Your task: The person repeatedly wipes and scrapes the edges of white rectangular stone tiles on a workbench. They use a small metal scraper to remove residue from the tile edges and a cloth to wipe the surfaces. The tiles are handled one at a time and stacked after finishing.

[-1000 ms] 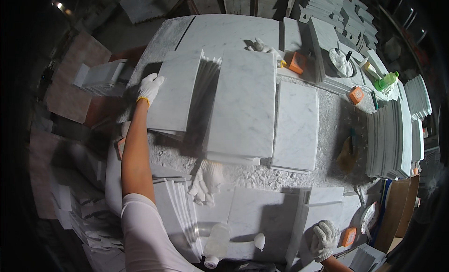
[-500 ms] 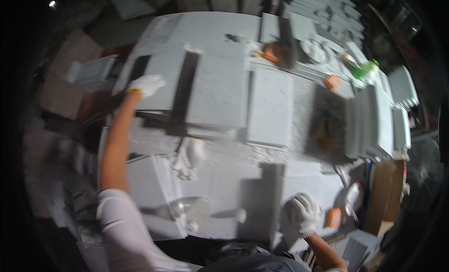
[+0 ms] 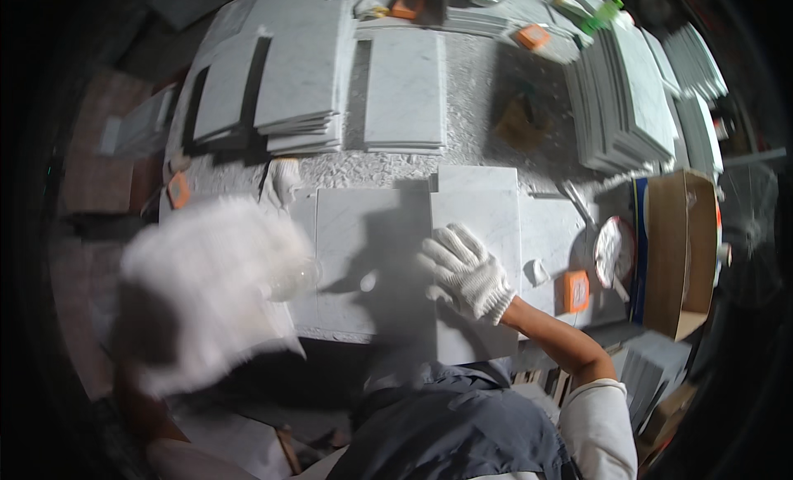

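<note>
My left hand (image 3: 206, 290), in a white glove, is raised close in front at the left. Motion smears it, so its fingers do not show. It covers part of a clear rounded container (image 3: 293, 279). My right hand (image 3: 471, 273), in a white knitted glove, lies with fingers spread on a pale marble-look tile (image 3: 475, 220). That tile overlaps another tile (image 3: 477, 178) just beyond it. To its left, a flat tile (image 3: 363, 232) lies in shadow with a small white object (image 3: 368, 282) on it.
Tile stacks stand across the back (image 3: 301, 75), (image 3: 405, 92) and at the right (image 3: 624, 100). A loose glove (image 3: 282, 181) lies at the table's middle left. Near my right hand are an orange box (image 3: 576, 292), a plastic-lined bowl (image 3: 613, 253) and an open cardboard box (image 3: 677, 249). Chips litter the table (image 3: 372, 168).
My left hand has come back from the tile at the far left and is now close in front. My right hand has shifted onto the tile nearer the middle. The view has tilted downward.
</note>
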### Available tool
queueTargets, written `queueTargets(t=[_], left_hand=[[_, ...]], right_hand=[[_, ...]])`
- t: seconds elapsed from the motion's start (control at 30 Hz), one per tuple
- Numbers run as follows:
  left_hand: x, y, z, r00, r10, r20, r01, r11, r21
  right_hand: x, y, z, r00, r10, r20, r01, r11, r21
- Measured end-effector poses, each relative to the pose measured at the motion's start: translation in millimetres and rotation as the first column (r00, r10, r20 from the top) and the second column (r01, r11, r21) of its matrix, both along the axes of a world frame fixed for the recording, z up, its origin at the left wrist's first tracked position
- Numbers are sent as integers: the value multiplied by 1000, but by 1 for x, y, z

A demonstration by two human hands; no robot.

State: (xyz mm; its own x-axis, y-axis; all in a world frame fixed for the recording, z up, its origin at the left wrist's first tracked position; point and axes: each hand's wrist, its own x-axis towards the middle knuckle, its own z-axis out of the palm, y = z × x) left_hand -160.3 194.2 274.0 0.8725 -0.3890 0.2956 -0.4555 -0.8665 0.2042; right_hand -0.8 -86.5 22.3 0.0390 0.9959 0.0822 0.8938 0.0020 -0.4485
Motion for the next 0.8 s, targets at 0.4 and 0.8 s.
queueTargets(t=[0.4,0.8], left_hand=[[-74,-217,-139,768,431,-474,-600,742,-298],[-3,-301,-272,744,535,-400,-399,836,376]], right_hand=[[-14,-62,1,994,-73,84,79,994,-72],[-8,-245,-18,714,-342,-612,585,771,252]])
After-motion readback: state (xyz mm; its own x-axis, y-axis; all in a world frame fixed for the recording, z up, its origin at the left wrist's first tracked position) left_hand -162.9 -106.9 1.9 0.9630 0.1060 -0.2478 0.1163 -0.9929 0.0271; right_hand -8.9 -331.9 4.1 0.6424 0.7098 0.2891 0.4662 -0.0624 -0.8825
